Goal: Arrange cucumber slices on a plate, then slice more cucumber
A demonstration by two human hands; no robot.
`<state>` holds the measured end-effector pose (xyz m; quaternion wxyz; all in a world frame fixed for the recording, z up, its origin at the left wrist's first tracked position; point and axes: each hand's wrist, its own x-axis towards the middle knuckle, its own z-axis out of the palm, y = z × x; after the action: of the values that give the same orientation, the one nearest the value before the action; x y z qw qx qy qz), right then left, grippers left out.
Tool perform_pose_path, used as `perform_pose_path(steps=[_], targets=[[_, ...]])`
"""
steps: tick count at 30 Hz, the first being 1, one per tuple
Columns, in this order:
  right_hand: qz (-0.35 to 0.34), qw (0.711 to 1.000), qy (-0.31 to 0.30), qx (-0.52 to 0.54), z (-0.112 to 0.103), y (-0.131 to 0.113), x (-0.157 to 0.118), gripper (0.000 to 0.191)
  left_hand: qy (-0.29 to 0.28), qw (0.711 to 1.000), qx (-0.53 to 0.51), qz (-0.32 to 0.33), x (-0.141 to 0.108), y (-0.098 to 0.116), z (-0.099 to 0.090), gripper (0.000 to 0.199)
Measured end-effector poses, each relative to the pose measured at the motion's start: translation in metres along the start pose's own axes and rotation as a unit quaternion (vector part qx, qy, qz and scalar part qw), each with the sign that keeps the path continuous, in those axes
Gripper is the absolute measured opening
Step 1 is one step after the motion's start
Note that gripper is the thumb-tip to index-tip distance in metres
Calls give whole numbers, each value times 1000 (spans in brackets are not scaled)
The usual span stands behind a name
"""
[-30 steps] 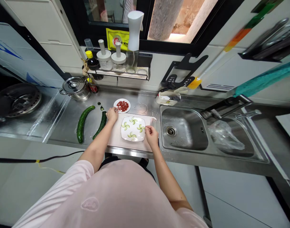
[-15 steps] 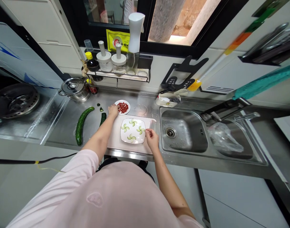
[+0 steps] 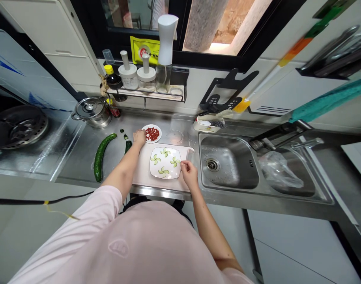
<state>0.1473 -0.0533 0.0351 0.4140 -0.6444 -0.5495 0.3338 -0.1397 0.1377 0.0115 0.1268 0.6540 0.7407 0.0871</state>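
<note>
Soft, light red berries (image 3: 152, 134) would be pinched up; the left hand (image 3: 139, 137) is curled beside them, the right hand (image 3: 189, 174) pinched at a fragile white square plate (image 3: 176, 173); whether anything is held cannot be told.

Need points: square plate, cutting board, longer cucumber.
square plate (image 3: 174, 172), head view, on its white rim
cutting board (image 3: 143, 173), head view, on its bare pale surface
longer cucumber (image 3: 99, 159), head view, on its middle

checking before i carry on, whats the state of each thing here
left hand, beside the small round plate
right hand, fingers pinched at the edge of the square plate
square plate, four cucumber pinwheels on it
small round plate, holding red pieces
cucumber, lying on the counter
steel pot, lid on
plastic bag, in the sink
</note>
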Motion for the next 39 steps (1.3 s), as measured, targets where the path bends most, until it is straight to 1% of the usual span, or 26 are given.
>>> perform_pose_path(steps=[3,5,6,8,10,13,16,18,19,22,26,29,33,39], targets=[[2,1000,-2,5,2,-1,2,29,38,992,-115,-30,1,-3,3,10],[3,1000,-2,8,4,-3,4,29,58,970,-230,-54,0,-1,7,8],[3,1000,-3,9,5,-4,5,29,65,952,-292,-66,-1,1,8,8],[1,1000,-6,11,7,-7,9,28,69,907,-406,-86,-5,7,11,10],[-4,1000,-9,10,9,-10,14,28,68,865,-491,-83,-11,14,13,14],[-15,1000,-17,-3,11,-17,24,27,74,821,-562,-61,-25,27,12,18],[-35,998,-40,-22,13,-26,36,26,63,806,-587,-28,-42,38,7,21],[-47,997,-50,-38,15,-33,44,24,48,819,-571,-4,-53,44,2,23],[-55,996,-56,-49,16,-37,48,24,51,827,-560,12,-59,48,-1,23],[-92,990,-75,-72,19,-50,61,21,41,848,-523,73,-76,57,-12,20],[-159,977,-107,-96,22,-64,76,18,29,888,-436,142,-94,66,-27,17],[-199,964,-130,-122,24,-70,83,16,28,909,-374,183,-102,72,-35,18],[-221,954,-144,-144,26,-71,88,16,25,922,-324,212,-108,79,-42,20],[-229,947,-157,-159,27,-71,90,15,19,924,-305,228,-111,85,-45,19]])
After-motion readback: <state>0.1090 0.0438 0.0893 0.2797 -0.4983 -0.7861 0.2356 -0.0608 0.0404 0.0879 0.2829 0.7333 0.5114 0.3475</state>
